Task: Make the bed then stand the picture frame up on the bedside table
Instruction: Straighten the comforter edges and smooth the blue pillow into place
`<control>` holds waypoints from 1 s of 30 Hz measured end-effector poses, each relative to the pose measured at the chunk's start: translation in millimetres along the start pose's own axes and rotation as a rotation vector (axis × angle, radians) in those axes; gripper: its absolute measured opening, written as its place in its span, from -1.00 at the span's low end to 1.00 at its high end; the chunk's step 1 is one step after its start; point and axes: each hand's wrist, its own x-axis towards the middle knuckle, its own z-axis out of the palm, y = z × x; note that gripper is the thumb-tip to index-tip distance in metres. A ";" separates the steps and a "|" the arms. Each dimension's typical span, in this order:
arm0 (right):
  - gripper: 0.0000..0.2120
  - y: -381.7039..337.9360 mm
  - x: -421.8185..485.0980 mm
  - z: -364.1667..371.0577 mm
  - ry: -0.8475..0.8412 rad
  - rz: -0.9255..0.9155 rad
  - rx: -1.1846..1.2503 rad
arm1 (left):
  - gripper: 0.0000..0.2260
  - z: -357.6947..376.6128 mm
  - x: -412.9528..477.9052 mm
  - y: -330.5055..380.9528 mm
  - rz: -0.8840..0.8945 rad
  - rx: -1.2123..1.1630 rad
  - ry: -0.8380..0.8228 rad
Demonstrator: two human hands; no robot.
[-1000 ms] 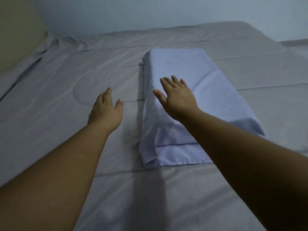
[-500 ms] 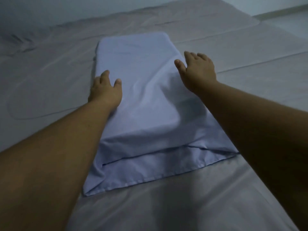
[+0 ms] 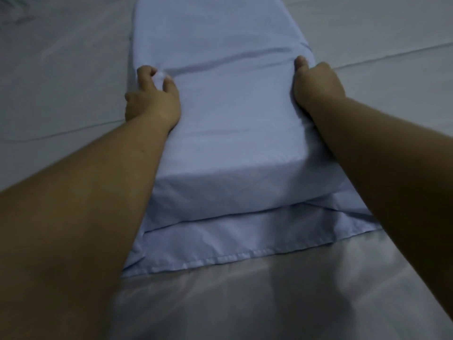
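A pale blue pillow (image 3: 228,123) lies lengthwise on the grey bed sheet (image 3: 61,77), its open pillowcase flap toward me. My left hand (image 3: 152,96) grips the pillow's left edge, with a pinch of fabric bunched between fingers and thumb. My right hand (image 3: 316,84) clasps the pillow's right edge, thumb on top and fingers hidden down the side. A crease runs across the pillow between the two hands. No picture frame or bedside table is in view.
The grey sheet spreads flat on both sides of the pillow, with long fold lines running across it. Nearest me the sheet (image 3: 245,303) lies smooth. The light is dim.
Both hands went from hovering open over the bed to landing on the pillow's sides and closing on its edges. The view has moved closer over the pillow.
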 end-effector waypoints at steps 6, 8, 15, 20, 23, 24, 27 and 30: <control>-0.48 -1.1 -7.7 -0.7 0.033 -0.098 -0.034 | -0.55 1.8 -2.6 -7.1 0.095 -0.026 0.062; -0.50 -3.3 -14.1 -7.1 0.039 -0.135 -0.057 | -0.55 -3.7 -4.8 -6.9 0.121 -0.018 0.078; -0.54 -11.0 -51.3 -39.3 0.064 -0.206 -0.111 | -0.59 -39.7 -31.9 -9.1 0.183 -0.042 0.086; -0.54 -4.6 -99.7 -64.5 0.100 -0.172 -0.134 | -0.63 -69.0 -73.9 -25.5 0.187 -0.081 0.063; -0.55 -5.2 -132.6 -82.2 0.116 -0.161 -0.131 | -0.64 -91.7 -97.2 -36.7 0.203 -0.125 0.045; -0.56 -5.2 -144.9 -87.9 0.124 -0.161 -0.130 | -0.64 -100.0 -104.8 -41.0 0.207 -0.134 0.040; -0.56 -5.6 -186.1 -106.8 0.154 -0.155 -0.125 | -0.65 -128.8 -130.1 -54.9 0.221 -0.153 0.034; -0.56 -5.3 -233.4 -126.9 0.181 -0.156 -0.126 | -0.64 -159.2 -162.5 -75.1 0.233 -0.159 0.012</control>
